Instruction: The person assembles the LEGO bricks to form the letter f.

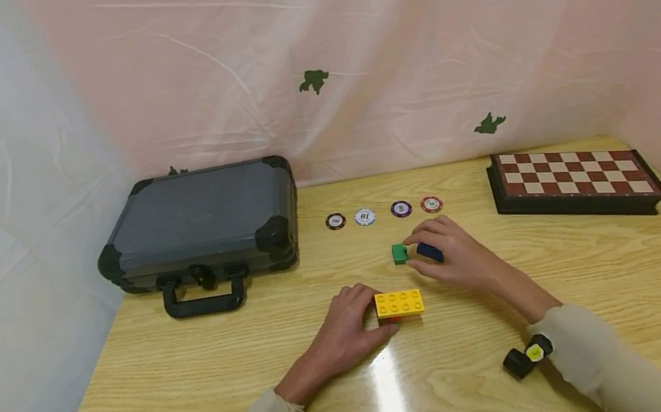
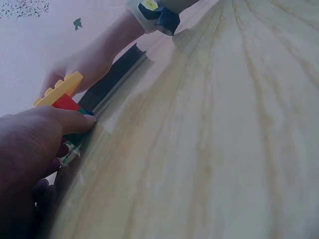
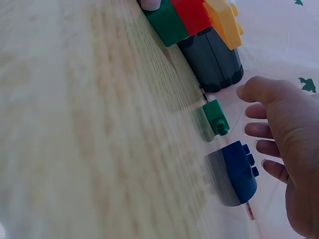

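Note:
A stack of toy bricks stands on the table, with a yellow brick (image 1: 399, 303) on top, a red brick (image 3: 192, 16) in the middle and a green brick (image 3: 166, 22) at the bottom. My left hand (image 1: 345, 331) grips the stack from its left side, thumb in front. Beyond it, my right hand (image 1: 452, 251) hovers with fingers spread and loosely bent, holding nothing. Below those fingers lie a small green brick (image 3: 215, 117) and a blue brick (image 3: 240, 172) with a rounded side, apart from each other. In the head view the hand partly hides the blue brick.
A dark grey case (image 1: 204, 216) with a black handle lies at the back left. Several poker chips, among them a red one (image 1: 432, 204), form a row behind the bricks. A checkered board box (image 1: 575, 176) sits at the back right. Patterned cloth (image 1: 303, 43) hangs behind the table.

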Demonstrator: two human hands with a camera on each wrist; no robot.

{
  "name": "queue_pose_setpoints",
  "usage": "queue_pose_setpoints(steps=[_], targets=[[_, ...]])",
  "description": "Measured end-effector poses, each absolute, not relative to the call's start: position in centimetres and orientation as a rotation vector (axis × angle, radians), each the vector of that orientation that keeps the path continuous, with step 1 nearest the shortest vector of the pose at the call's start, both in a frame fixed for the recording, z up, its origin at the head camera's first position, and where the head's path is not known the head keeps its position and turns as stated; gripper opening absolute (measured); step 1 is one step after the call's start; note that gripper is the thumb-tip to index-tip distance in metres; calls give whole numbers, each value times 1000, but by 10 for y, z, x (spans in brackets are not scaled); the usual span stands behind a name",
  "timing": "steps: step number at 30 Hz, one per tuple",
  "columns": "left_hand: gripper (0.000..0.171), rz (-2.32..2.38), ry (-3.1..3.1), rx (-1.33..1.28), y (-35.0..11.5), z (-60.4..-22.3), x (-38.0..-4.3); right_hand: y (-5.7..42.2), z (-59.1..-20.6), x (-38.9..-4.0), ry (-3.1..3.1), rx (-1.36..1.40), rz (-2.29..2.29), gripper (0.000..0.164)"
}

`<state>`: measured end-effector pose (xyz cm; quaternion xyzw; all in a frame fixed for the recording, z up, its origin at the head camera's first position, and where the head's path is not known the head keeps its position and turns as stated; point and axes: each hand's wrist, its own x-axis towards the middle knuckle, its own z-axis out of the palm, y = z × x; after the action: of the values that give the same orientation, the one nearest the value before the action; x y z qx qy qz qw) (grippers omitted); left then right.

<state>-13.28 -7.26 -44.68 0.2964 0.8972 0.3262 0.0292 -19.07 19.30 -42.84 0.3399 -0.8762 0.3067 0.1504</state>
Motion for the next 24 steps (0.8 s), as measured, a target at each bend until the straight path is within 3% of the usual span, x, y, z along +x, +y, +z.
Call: queue_pose_setpoints(steps=[24], targets=[[36,1031,2769,941,-72,-447,-133,189,-440,-206,-2577,950,797,34]])
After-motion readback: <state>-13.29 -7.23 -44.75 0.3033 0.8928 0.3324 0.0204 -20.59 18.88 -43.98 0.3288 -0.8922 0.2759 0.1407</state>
